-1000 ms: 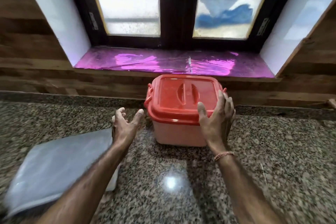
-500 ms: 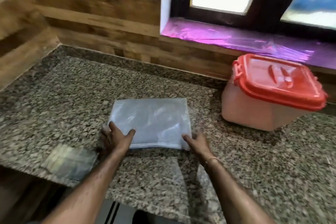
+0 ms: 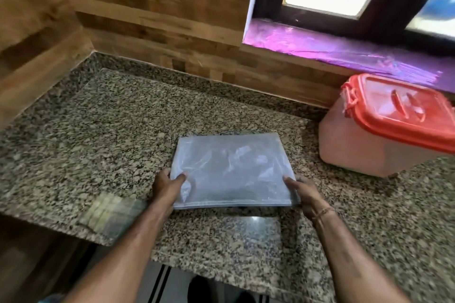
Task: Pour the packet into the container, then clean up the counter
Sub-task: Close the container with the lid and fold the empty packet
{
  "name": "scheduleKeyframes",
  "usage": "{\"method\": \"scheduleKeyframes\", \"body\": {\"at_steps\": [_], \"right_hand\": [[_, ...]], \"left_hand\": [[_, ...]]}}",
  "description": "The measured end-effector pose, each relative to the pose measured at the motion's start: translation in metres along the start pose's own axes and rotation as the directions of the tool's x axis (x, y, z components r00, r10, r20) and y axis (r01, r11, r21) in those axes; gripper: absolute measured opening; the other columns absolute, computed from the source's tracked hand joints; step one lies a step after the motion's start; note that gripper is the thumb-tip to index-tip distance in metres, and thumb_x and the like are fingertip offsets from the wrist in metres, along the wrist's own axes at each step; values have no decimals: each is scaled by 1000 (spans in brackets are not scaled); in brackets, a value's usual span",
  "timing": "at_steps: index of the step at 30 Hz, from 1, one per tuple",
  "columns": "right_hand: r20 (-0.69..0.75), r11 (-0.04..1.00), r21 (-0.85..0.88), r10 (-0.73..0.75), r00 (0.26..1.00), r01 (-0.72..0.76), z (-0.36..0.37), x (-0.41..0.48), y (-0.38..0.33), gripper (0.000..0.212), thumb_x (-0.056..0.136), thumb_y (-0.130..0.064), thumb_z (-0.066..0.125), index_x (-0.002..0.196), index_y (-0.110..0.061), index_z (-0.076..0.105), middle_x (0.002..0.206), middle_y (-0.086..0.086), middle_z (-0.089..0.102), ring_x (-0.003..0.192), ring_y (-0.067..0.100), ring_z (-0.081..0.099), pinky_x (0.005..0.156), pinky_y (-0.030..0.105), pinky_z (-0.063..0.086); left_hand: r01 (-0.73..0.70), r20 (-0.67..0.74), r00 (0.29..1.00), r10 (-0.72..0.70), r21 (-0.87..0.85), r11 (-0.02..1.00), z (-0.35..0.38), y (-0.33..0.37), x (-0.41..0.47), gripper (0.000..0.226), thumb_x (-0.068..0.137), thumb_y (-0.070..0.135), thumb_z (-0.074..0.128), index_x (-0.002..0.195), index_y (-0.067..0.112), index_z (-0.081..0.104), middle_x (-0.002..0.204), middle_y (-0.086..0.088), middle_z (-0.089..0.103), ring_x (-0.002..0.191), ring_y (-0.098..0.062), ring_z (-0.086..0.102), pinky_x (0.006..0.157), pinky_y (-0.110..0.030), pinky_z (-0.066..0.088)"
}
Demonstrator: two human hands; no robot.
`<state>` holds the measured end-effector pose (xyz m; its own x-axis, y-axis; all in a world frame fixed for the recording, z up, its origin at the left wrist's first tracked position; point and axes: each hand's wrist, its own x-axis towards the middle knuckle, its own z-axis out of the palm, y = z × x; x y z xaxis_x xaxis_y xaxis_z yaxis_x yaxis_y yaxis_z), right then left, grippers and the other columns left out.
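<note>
Left hand [image 3: 167, 184] and right hand [image 3: 305, 194] pinch the near corners of the packet [image 3: 234, 170], which lies flat on the counter [image 3: 98, 142] left of the lidded container [image 3: 384, 135]. This looks like the pickup; pouring would first need the lid off.

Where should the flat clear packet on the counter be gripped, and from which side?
The two near corners, from the near edge. The packet lies flat, thin and wide on the counter, so a one-corner hold would likely let it sag. The left hand and right hand pinch there, thumbs on top.
</note>
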<state>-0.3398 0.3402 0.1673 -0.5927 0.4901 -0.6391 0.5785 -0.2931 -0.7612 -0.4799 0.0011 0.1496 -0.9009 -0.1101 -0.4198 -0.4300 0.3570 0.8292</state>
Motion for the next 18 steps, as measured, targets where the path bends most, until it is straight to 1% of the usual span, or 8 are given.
{"method": "scheduleKeyframes", "body": {"at_steps": [3,5,8,9,10,12,15,18], "right_hand": [[-44,998,-46,-39,998,37,-9,2,9,41,92,-18,76,117,11,62,112,27,74,78,29,72,59,33,60],[-54,999,1,-40,998,40,-13,0,12,40,92,-17,76,117,10,64,114,26,73,79,29,71,58,31,60],[17,986,159,47,999,-49,-22,-5,17,47,87,-20,78,121,10,63,111,25,75,87,36,76,72,48,65],[40,978,194,66,997,-72,-26,-9,19,47,89,-17,77,123,12,62,105,23,77,82,33,77,68,46,66],[67,972,212,88,994,-100,-29,-15,20,36,93,-11,72,119,11,64,98,22,78,71,27,78,57,37,64],[85,964,228,120,989,-137,-37,-17,28,22,97,-3,66,116,7,65,100,23,76,62,23,75,46,26,58],[36,948,308,68,997,-76,-41,-14,39,29,93,-2,68,122,4,66,118,31,70,85,34,75,58,37,64],[66,825,561,38,997,-69,-30,-16,46,44,97,-19,67,135,2,61,132,28,66,119,41,67,93,53,59]], "left_hand": [[-39,8,999,39,-10,999,0,-2,-4,22,88,23,79,87,5,67,85,-19,74,76,-39,72,70,-53,59],[-49,10,999,49,-3,999,2,-5,-13,21,90,24,76,87,6,65,82,-16,73,73,-36,70,67,-48,58],[-38,30,999,37,24,999,7,-13,-25,13,95,26,70,92,15,62,86,-8,72,76,-30,69,70,-43,58],[-32,43,999,29,50,998,7,-16,-29,10,97,24,66,98,16,61,92,-8,73,80,-30,70,72,-44,59],[-25,48,999,20,92,995,7,-19,-33,9,99,22,64,104,16,62,97,-9,73,83,-30,70,74,-43,59],[-21,27,999,17,180,984,6,-24,-43,10,100,20,62,108,15,62,100,-7,71,86,-28,68,70,-35,55],[-3,-50,999,17,255,967,13,-29,-64,6,99,18,64,102,13,61,96,-6,69,81,-26,63,60,-26,43],[96,-73,994,-81,225,970,29,-30,-81,10,98,15,65,104,8,62,98,-9,68,76,-22,59,55,-24,38]]}}
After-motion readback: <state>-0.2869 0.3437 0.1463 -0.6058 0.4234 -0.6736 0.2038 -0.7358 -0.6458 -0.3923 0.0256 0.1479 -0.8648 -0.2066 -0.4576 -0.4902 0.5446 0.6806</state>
